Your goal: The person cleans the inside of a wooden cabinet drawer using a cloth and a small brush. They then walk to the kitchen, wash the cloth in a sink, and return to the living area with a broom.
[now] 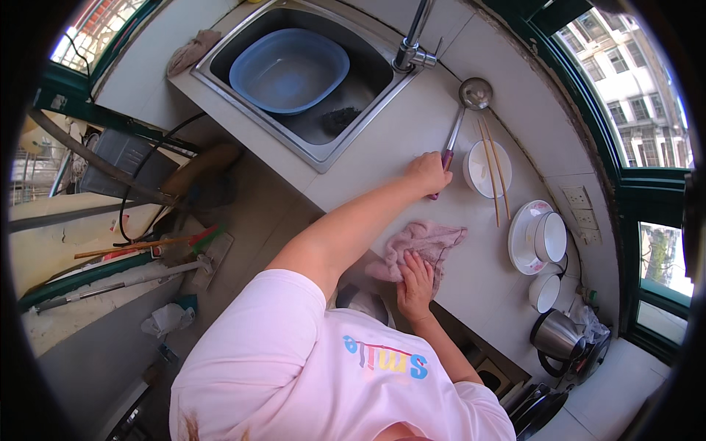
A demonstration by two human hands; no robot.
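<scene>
My left hand (429,174) is closed around the purple handle of a metal ladle (475,93), which lies on the pale countertop with its bowl towards the wall. My right hand (416,281) rests on a crumpled pink cloth (422,242) near the counter's front edge, its fingers extended over the fabric. Beyond my left hand, a white bowl (477,171) has a pair of wooden chopsticks (498,165) lying across it. Farther right, another white bowl (550,237) sits on a flower-patterned plate (521,242), with a small white bowl (544,293) beside them.
A blue plastic basin (289,71) sits in the steel sink (325,160), near a dark scouring pad (339,118). The faucet (408,58) rises at the sink's right corner. A steel kettle (557,333) stands at the right, and a brown cloth (193,52) lies left of the sink.
</scene>
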